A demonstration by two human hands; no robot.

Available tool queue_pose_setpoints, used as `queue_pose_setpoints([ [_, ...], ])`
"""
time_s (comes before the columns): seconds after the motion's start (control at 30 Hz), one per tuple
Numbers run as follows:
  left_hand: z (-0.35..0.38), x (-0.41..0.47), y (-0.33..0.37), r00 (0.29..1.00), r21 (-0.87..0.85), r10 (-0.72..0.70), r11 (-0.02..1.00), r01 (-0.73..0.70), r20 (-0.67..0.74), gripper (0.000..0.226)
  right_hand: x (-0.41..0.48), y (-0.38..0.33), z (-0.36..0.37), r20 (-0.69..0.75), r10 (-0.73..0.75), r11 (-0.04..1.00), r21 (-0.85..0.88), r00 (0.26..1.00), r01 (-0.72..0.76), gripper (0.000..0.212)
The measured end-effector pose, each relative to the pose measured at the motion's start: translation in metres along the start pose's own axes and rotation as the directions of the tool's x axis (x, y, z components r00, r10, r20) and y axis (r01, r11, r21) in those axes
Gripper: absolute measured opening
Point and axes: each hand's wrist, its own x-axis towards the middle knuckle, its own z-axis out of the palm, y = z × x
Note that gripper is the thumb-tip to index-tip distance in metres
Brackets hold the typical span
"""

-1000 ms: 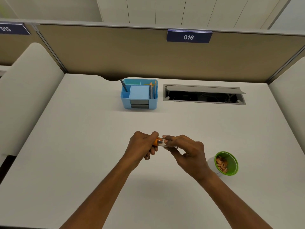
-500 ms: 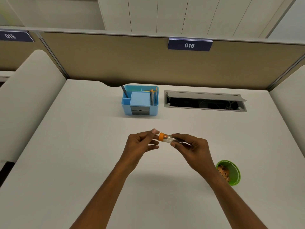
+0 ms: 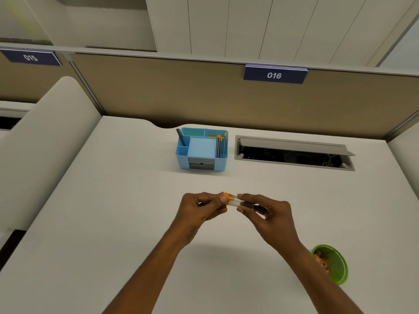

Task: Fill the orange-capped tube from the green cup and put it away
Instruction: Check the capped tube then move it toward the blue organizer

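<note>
A small clear tube with an orange cap (image 3: 231, 200) lies level between both hands above the middle of the white desk (image 3: 113, 211). My left hand (image 3: 199, 209) pinches the orange cap end with thumb and fingertips. My right hand (image 3: 269, 214) grips the clear body, whose far end is hidden under its fingers. The green cup (image 3: 332, 264) stands at the lower right, beside my right forearm, with orange-brown pieces inside it.
A light blue desk organiser (image 3: 201, 149) holding pencils and a dark pen stands at the back centre. To its right is an open cable hatch (image 3: 292, 152) in the desk. A beige partition (image 3: 158, 96) closes the back, with padded dividers at both sides.
My left fingers, briefly loosened and apart half a second ago, have closed on the orange cap again. The view has tilted upward, so the hands and cup sit lower in frame.
</note>
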Motion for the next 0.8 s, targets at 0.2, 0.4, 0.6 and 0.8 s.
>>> queue_pose_setpoints([
  [0.2,-0.01,0.029,-0.004,0.994,-0.016,0.001,1.0,-0.003,-0.11,0.02,0.039,0.012,0.01,0.121,0.046,0.991,-0.13,0.992,-0.03,0.037],
  [0.4,-0.014,0.065,-0.004,0.926,0.192,0.133,0.979,-0.067,-0.353,0.029,0.093,0.028,0.034,0.089,-0.044,0.978,-0.201,0.995,0.061,0.026],
  [0.6,-0.041,0.101,-0.043,0.92,0.661,0.207,0.748,0.069,-0.331,0.063,0.164,0.044,0.067,0.031,0.029,0.968,-0.25,0.999,-0.02,0.035],
  [0.8,-0.07,0.12,-0.105,0.954,0.891,0.231,0.448,0.072,-0.193,0.074,0.216,0.062,0.1,0.058,0.063,0.935,-0.352,0.996,-0.039,0.039],
])
